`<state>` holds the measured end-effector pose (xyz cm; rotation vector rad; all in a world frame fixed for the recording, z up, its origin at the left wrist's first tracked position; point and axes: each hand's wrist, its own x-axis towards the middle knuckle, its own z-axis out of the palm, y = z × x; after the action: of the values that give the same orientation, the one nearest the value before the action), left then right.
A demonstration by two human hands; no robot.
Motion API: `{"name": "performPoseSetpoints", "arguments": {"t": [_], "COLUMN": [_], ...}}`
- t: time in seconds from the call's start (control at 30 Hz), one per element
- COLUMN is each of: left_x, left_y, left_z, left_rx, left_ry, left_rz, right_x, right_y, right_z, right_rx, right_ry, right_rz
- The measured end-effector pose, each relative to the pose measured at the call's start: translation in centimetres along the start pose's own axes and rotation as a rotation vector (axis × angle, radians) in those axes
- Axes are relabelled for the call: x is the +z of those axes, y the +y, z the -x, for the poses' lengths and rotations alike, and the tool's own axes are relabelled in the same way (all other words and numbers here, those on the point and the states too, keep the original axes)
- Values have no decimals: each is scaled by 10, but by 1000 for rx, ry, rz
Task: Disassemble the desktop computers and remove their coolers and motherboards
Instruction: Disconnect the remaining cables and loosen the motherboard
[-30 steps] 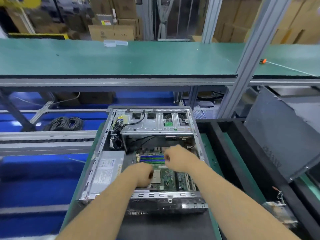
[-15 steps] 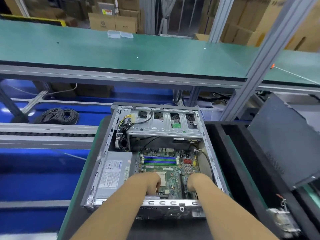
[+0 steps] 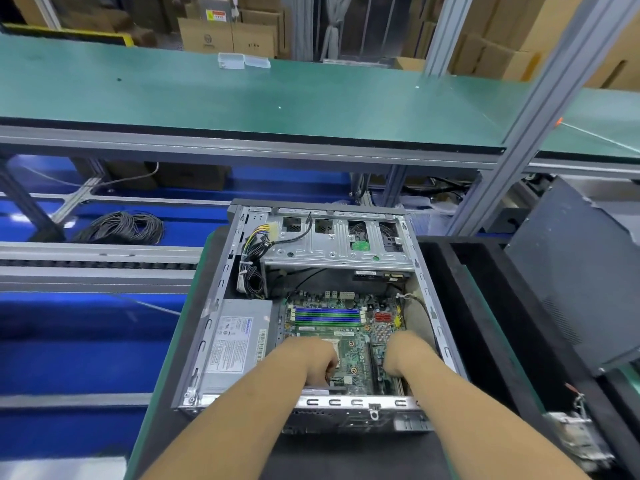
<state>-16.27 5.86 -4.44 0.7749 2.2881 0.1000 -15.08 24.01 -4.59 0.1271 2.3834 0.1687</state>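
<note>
Your open desktop case [image 3: 313,317] lies flat at lower centre of the frame, its side cover already off. No cooler stands over the processor socket [image 3: 335,348], which shows bare beside your left hand, so I judge that part done on this unit. The motherboard [image 3: 349,336] still sits in the case floor, just right of the power supply [image 3: 239,344]; its blue and green memory slots [image 3: 327,315] look empty. The drive cage [image 3: 337,244] remains fitted across the top of the case, with a loose cable bundle [image 3: 254,261] at its left end.

Your left hand [image 3: 311,358] and right hand [image 3: 403,355] are both down at the board's near edge, fingers curled downward. Whether they grip the board edge or only rest on it, I cannot tell; the fingertips are hidden behind the knuckles.

Outstanding, in my judgement: lift the motherboard out of the case. I cannot confirm that its fixing screws are out. A dark panel [image 3: 571,271] leans at right of the frame.
</note>
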Motion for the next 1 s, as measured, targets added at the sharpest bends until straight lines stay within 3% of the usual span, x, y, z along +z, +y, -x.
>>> {"name": "performPoseSetpoints", "arguments": {"t": [0.1,0.17,0.23,0.57,0.83,1.0], "left_x": [0,1,2,1,3,4], "left_y": [0,-2,-2,0,-2,-4], "left_z": [-1,-3,-4,-9,-12,-12], "left_rx": [-35,-78,-99,-142,-166,-171], "left_ry": [-11,-36,-48,-48,-39,-36], "left_rz": [17,55,97,229,241,255], "right_x": [-5,-4,-2,-1,-3,-1], "right_y": [-19,-34,-38,-35,-35,-36], "right_z": [7,12,12,13,18,17], "right_rx": [-202,-413,-497,-502,-622,-583], "right_ry": [173,55,-90,-327,-249,-241], "right_rz": [-12,-8,11,11,137,113]}}
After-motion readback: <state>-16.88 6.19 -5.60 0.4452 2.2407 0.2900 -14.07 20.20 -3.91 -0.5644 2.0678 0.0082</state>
